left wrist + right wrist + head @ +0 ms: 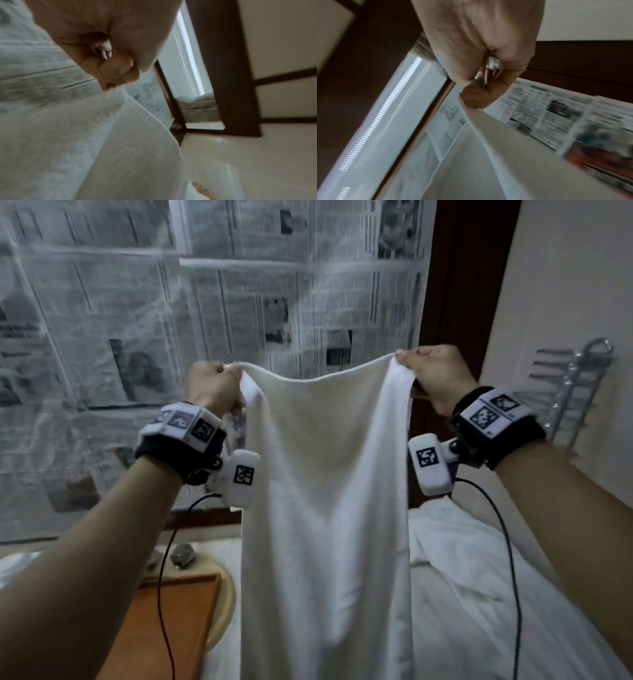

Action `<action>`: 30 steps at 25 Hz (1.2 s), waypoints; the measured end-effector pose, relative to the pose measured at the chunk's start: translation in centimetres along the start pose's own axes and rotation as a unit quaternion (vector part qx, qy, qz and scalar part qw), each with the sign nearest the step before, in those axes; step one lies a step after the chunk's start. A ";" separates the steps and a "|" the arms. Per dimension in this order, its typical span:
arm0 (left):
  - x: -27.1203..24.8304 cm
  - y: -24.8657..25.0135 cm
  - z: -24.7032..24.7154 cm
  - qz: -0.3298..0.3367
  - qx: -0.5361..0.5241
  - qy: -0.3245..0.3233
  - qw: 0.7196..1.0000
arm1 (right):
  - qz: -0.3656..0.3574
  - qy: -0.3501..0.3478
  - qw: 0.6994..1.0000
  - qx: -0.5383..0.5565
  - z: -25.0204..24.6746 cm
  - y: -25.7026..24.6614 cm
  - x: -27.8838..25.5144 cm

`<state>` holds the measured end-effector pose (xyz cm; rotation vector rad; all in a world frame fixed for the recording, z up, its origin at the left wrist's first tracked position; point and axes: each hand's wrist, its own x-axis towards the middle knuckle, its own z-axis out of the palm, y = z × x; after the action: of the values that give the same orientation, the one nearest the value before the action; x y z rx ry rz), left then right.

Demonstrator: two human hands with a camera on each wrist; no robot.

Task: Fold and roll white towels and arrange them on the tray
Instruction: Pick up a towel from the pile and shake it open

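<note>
A white towel (325, 491) hangs full length in the air in front of me, its top edge stretched between my hands. My left hand (219, 386) grips the top left corner with curled fingers. My right hand (424, 371) pinches the top right corner. In the left wrist view the left hand (118, 70) closes on the towel (85, 148), and in the right wrist view the right hand (477, 94) holds the towel (479, 162) edge. A wooden tray (164, 628) lies low on the left, on a round cream table (224, 604).
Newspaper sheets (137, 302) cover the window ahead. More white cloth (472, 577) lies rumpled low on the right. A metal rack (575, 385) is fixed to the right wall. A small metal object (183, 554) sits behind the tray. Black cables hang from both wrists.
</note>
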<state>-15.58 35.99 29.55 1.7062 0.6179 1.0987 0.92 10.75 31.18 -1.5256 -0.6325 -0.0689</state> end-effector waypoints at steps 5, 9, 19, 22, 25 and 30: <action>-1.1 -16.5 4.9 -0.166 0.026 -0.031 0.985 | 0.131 -0.035 0.981 -0.140 3.3 17.2 0.7; -2.1 -25.5 7.7 -0.201 0.101 -0.047 0.973 | 0.226 -0.025 0.967 -0.116 4.5 27.4 -0.8; -23.5 -46.5 11.1 -0.147 0.456 -0.423 0.769 | 0.278 -0.422 0.759 -0.410 6.6 47.3 -22.9; -21.0 -47.2 12.6 -0.148 0.443 -0.427 0.774 | 0.263 -0.416 0.773 -0.400 6.8 48.7 -19.4; -18.6 -46.5 13.9 -0.171 0.436 -0.419 0.778 | 0.212 -0.415 0.767 -0.440 7.8 48.0 -17.9; -25.5 -45.1 10.5 -0.048 0.434 -0.489 0.755 | 0.135 -0.477 0.712 -0.498 6.8 47.0 -24.5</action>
<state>-14.28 28.56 -22.77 2.6434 0.5096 -0.3770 -2.07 12.36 -22.20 -2.7189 -1.2958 0.7897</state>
